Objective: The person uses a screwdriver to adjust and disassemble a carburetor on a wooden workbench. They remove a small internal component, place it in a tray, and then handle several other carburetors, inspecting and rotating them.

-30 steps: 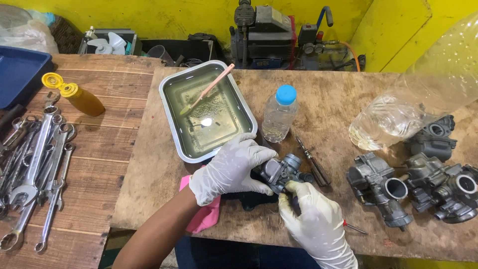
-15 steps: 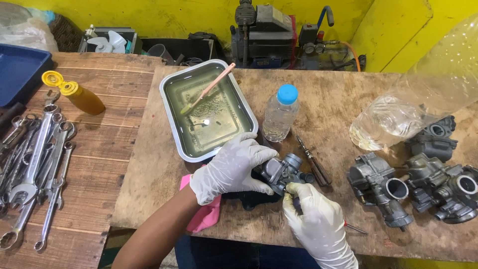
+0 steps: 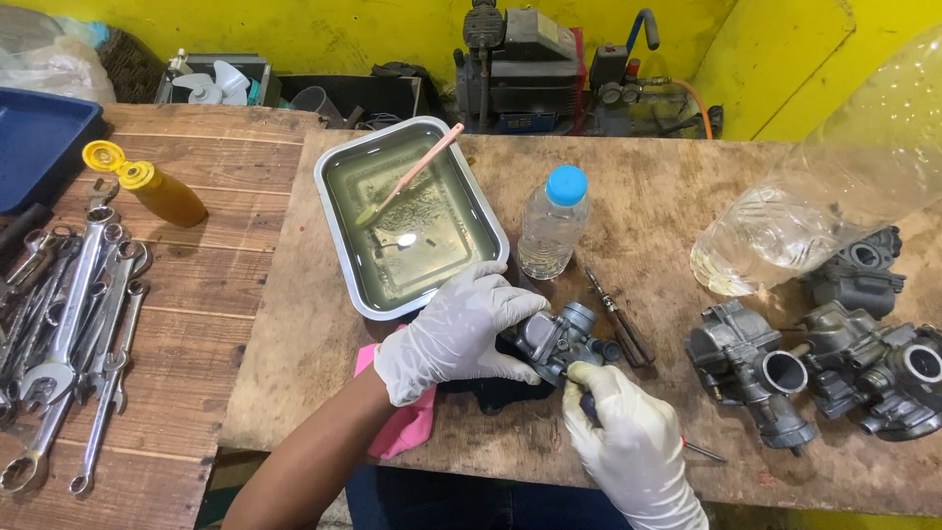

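Grey carburetor gripped in left hand, near worktop edge; right hand just below-right, closed on thin tool, tip touching carburetor underside.

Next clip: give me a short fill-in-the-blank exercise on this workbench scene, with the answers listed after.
1. The left hand grips a grey metal ____.
2. The clear bottle has a ____ cap.
3. The pink-handled brush rests in the metal ____ of liquid.
4. The wrenches lie to the person's ____.

Answers: carburetor; blue; tray; left
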